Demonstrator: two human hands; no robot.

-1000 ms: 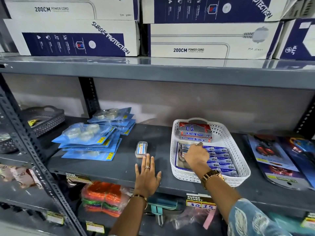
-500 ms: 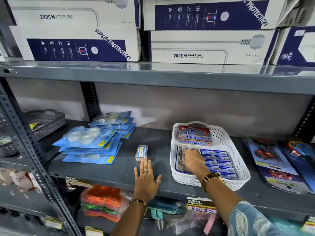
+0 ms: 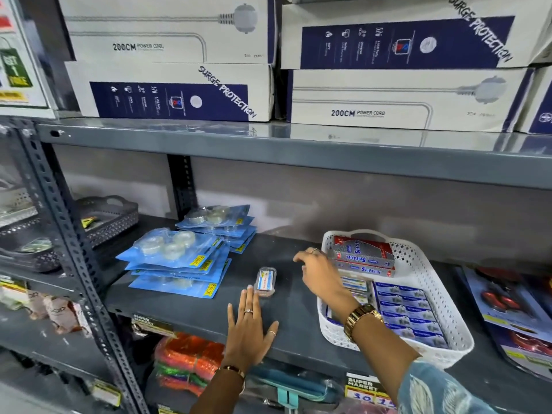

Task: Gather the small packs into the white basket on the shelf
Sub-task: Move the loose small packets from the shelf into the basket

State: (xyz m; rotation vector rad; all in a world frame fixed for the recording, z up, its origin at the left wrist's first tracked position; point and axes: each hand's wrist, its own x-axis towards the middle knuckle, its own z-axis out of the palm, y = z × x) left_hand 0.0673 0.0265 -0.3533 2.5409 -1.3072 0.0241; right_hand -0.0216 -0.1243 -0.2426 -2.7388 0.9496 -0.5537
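boxes on the upper shelf (image 3: 298,150) read "200cm power cord" and "surge protection" in navy and white. price tag on the shelf edge below reads "super market" with "30.15" handwritten (image 3: 369,391); yellow price stickers on the blue blister packs (image 3: 176,255), digits not legible. white basket (image 3: 442,297) sits on the middle shelf (image 3: 191,306), right of centre; inside it, grey and red cartons marked "stitch" (image 3: 363,258) stacked at the back, rows of blue small packs (image 3: 406,312) filling the front. one loose small pack (image 3: 265,281), clear case with a blue and white label, print too small to read, lies on the shelf left of the basket. left hand (image 3: 249,330) flat on the shelf, fingers straight and spread, fingertips touching or just short of the loose pack, cannot tell which. right hand (image 3: 321,273) empty, fingers loosely bent, held over the basket's left rim, pointing toward the loose pack; gold watch on that wrist. versus half a second back: right hand was down inside the basket among the packs, now lifted out and swung left; left hand and the loose pack unmoved.
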